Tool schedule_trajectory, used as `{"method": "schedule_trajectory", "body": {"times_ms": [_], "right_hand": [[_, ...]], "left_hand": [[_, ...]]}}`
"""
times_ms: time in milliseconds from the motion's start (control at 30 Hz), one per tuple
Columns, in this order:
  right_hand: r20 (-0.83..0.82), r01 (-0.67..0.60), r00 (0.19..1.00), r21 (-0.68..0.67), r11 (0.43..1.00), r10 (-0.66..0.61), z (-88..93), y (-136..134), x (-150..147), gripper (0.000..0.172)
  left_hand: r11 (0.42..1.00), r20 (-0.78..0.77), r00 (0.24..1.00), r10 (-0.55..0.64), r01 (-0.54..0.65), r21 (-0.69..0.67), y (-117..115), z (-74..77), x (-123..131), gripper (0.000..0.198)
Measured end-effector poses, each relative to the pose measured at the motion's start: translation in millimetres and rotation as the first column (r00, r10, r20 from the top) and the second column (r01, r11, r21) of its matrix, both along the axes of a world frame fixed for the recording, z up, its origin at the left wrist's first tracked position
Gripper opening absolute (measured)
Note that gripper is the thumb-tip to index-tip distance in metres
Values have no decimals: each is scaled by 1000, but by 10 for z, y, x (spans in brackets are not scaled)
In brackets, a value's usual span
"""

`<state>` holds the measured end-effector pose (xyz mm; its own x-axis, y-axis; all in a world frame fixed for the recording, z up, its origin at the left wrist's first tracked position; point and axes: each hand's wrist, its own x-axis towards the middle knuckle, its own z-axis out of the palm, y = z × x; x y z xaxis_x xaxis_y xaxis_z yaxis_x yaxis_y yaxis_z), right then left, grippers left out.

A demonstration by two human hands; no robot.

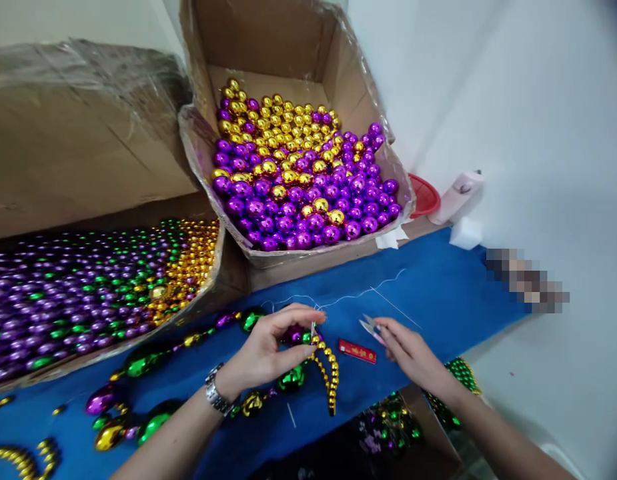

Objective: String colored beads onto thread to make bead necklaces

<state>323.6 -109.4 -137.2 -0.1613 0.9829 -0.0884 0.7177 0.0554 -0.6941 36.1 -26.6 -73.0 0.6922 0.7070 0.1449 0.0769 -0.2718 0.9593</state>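
My left hand (pixel 271 347), a metal watch (pixel 217 392) on its wrist, has thumb and forefinger spread above a bead necklace (pixel 145 365) of large green, purple and gold beads. A small silvery bit (pixel 313 328) shows in the gap between them; I cannot make out what it is. Beside the thumb tip, a curved strand of small gold beads (pixel 333 370) hangs or lies. In my right hand (pixel 408 350) are small thread snips (pixel 371 329), blades apart and pointing left. Just below the snips, a red packet with gold print (pixel 357 351) lies on the blue table (pixel 438 287).
A cardboard box (pixel 203 143) of purple and gold balls stands behind, and a box of smaller beads (pixel 221 260) at left. White thread (pixel 358 295) trails across the table. A red basket (pixel 423 195) and white block (pixel 465 233) sit at the back right. More beads (pixel 395 420) lie below the front edge.
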Motion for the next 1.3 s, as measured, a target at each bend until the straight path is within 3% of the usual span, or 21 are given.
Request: {"method": "schedule_trajectory", "body": {"times_ms": [167, 267, 733, 900, 1000, 1067, 1167, 1300], "right_hand": [[-356, -219, 922, -158, 963, 152, 493, 239, -437, 29], [-451, -292, 871, -161, 943, 193, 653, 354, -550, 29], [-369, -406, 864, -109, 907, 342, 739, 507, -557, 23], [-404, -384, 859, -106, 917, 313, 732, 466, -607, 23], [-452, -331, 855, -100, 938, 253, 703, 399, -602, 27], [-368, -276, 900, -63, 959, 234, 633, 358, -513, 29], [57, -159, 986, 74, 985, 155, 404, 317, -257, 29], [340, -27, 940, 136, 990, -21, 22, 249, 44, 32]], "left_hand": [[1000, -8, 1000, -18, 18, 9, -9, 12, -9, 45], [999, -8, 999, -34, 34, 12, -6, 32, 1, 46], [992, -57, 993, -104, 108, 58, 63, 112, 11, 45], [989, -78, 988, -136, 141, 54, 59, 211, 55, 41], [992, -77, 991, -111, 115, 53, 52, 187, 52, 44], [995, -76, 994, -81, 84, 44, 52, 136, 23, 48], [999, -51, 998, -39, 39, -6, 61, 56, -42, 52], [997, -11, 1000, -2, 2, -77, 84, 14, -80, 56]]}}
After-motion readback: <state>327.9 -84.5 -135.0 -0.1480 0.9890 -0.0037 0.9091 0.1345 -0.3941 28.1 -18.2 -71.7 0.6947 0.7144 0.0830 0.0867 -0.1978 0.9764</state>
